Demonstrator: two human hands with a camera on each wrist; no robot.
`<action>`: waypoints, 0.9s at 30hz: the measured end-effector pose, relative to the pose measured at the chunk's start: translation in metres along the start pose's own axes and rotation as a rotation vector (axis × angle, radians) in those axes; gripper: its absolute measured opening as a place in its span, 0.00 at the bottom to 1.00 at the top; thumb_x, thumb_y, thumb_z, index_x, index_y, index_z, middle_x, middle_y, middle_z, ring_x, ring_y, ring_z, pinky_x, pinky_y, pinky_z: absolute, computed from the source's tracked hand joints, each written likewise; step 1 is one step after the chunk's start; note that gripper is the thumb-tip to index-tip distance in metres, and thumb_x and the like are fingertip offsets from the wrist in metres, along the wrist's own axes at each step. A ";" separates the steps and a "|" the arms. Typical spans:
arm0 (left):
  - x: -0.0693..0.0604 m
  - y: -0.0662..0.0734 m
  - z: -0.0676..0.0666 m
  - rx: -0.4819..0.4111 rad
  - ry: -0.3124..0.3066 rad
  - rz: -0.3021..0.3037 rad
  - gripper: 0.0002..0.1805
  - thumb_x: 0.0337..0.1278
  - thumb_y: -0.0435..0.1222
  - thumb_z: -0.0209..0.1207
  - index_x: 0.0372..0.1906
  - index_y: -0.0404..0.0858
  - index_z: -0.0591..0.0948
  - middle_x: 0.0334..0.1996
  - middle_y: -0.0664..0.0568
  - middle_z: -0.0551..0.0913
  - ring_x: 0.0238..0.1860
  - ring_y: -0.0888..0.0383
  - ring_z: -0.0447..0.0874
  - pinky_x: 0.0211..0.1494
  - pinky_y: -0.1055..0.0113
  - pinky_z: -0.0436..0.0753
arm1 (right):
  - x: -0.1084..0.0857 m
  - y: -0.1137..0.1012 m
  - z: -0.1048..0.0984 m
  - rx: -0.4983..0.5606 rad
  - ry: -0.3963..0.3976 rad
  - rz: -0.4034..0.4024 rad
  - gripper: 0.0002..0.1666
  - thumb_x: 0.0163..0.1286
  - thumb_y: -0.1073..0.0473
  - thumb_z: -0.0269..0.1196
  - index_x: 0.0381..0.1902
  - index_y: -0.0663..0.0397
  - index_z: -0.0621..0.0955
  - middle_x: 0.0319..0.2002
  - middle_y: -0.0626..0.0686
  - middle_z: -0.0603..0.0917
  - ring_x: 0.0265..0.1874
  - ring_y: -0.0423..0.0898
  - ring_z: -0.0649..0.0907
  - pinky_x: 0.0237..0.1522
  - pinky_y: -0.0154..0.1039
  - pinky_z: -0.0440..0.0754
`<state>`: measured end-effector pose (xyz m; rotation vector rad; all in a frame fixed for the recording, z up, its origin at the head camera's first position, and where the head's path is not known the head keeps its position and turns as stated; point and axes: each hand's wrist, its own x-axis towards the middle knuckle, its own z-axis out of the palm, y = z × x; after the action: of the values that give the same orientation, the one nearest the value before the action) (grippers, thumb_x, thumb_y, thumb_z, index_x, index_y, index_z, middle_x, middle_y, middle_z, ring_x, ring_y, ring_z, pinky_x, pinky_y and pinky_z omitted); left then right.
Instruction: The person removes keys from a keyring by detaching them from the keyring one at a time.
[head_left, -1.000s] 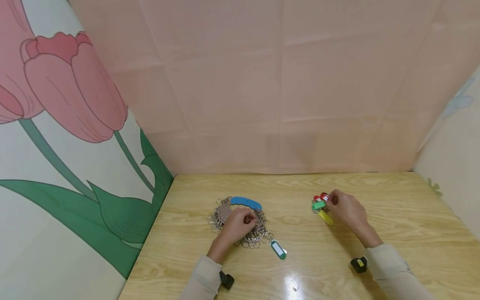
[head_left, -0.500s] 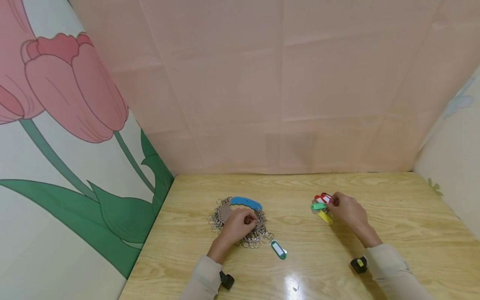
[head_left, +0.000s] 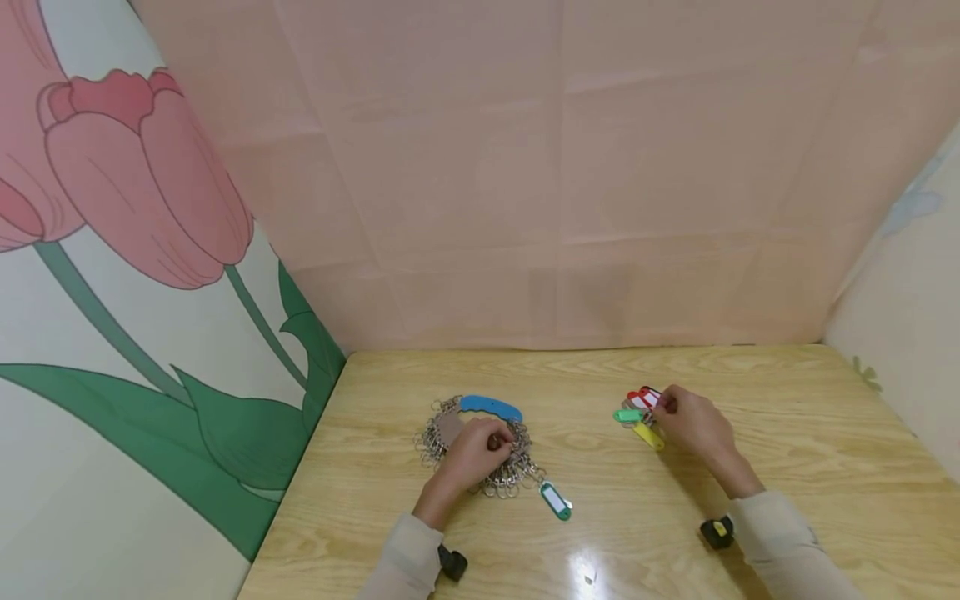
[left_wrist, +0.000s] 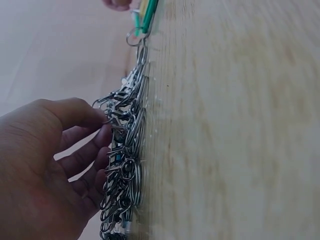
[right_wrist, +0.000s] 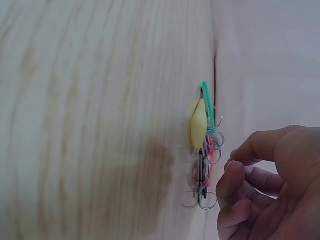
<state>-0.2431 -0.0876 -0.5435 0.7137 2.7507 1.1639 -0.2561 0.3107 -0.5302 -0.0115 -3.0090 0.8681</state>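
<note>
In the head view, a dense bunch of metal split rings and clasps point(head_left: 506, 483) lies on the left part of the table, around a blue curved plastic piece point(head_left: 491, 407). My left hand point(left_wrist: 55, 155) pinches one of the rings between thumb and index finger. A green key tag point(head_left: 555, 501) sticks out from the bunch's right end. Farther right lies a small pile of key tags: red point(head_left: 637, 398), green point(head_left: 627, 415) and yellow point(head_left: 648, 436). Beside it hovers my right hand point(head_left: 697, 423), thumb and index tips close together. Whether they pinch a thin ring is not clear.
The wood-grain table point(head_left: 810, 433) meets a pink-covered wall point(head_left: 465, 208) at the back. A tulip-painted panel point(head_left: 150, 250) stands on the left, a pale wall point(head_left: 915, 333) on the right. Black wrist cameras point(head_left: 717, 532) sit beneath both sleeves.
The green tag in the right pile has swung and shifted to the left, away from the right hand. Both hands stay almost where they were; the head view has shifted slightly.
</note>
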 end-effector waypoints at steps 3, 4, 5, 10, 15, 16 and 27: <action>0.000 0.000 -0.001 -0.007 -0.001 -0.005 0.07 0.73 0.32 0.64 0.48 0.40 0.89 0.42 0.54 0.88 0.38 0.66 0.81 0.42 0.71 0.82 | -0.002 -0.003 -0.001 0.002 0.005 -0.001 0.15 0.76 0.55 0.60 0.49 0.62 0.82 0.39 0.61 0.88 0.29 0.48 0.81 0.25 0.41 0.74; 0.000 0.000 -0.001 -0.009 -0.002 -0.007 0.07 0.73 0.32 0.64 0.48 0.40 0.89 0.43 0.54 0.88 0.38 0.66 0.81 0.42 0.71 0.82 | -0.002 -0.005 -0.001 0.005 0.007 -0.001 0.15 0.76 0.55 0.60 0.48 0.62 0.82 0.39 0.61 0.88 0.28 0.48 0.80 0.25 0.41 0.74; 0.000 0.000 -0.001 -0.010 -0.003 -0.007 0.07 0.72 0.32 0.64 0.48 0.39 0.89 0.43 0.53 0.88 0.37 0.66 0.80 0.42 0.71 0.82 | -0.003 -0.006 -0.002 0.009 0.010 -0.003 0.14 0.76 0.55 0.60 0.48 0.62 0.82 0.39 0.61 0.88 0.28 0.48 0.80 0.25 0.41 0.74; 0.000 0.001 -0.002 -0.014 -0.010 -0.012 0.08 0.72 0.30 0.62 0.49 0.39 0.89 0.43 0.53 0.87 0.37 0.65 0.78 0.42 0.70 0.80 | -0.005 -0.014 -0.003 0.028 0.023 -0.015 0.13 0.76 0.56 0.62 0.47 0.61 0.82 0.38 0.60 0.88 0.28 0.48 0.81 0.25 0.40 0.75; -0.001 0.003 -0.004 -0.017 -0.007 -0.012 0.09 0.72 0.30 0.61 0.49 0.38 0.89 0.43 0.52 0.86 0.37 0.64 0.78 0.42 0.70 0.80 | -0.008 -0.022 -0.003 0.021 0.039 -0.040 0.13 0.76 0.57 0.63 0.48 0.62 0.82 0.40 0.61 0.88 0.29 0.48 0.82 0.25 0.40 0.75; -0.001 0.003 -0.004 -0.014 -0.007 -0.012 0.09 0.72 0.30 0.61 0.49 0.38 0.89 0.43 0.52 0.86 0.37 0.64 0.78 0.42 0.70 0.80 | -0.008 -0.024 -0.003 0.021 0.041 -0.046 0.13 0.76 0.57 0.62 0.49 0.62 0.82 0.40 0.61 0.89 0.29 0.47 0.82 0.24 0.40 0.75; -0.002 0.004 -0.008 0.001 0.025 -0.011 0.08 0.72 0.32 0.64 0.49 0.39 0.89 0.44 0.54 0.86 0.40 0.64 0.79 0.45 0.70 0.82 | -0.013 -0.040 -0.005 0.037 0.063 -0.101 0.14 0.77 0.56 0.62 0.50 0.62 0.83 0.39 0.59 0.89 0.25 0.45 0.80 0.22 0.40 0.74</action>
<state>-0.2419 -0.0913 -0.5358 0.6884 2.7719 1.1774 -0.2430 0.2788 -0.5048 0.1101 -2.9063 0.8957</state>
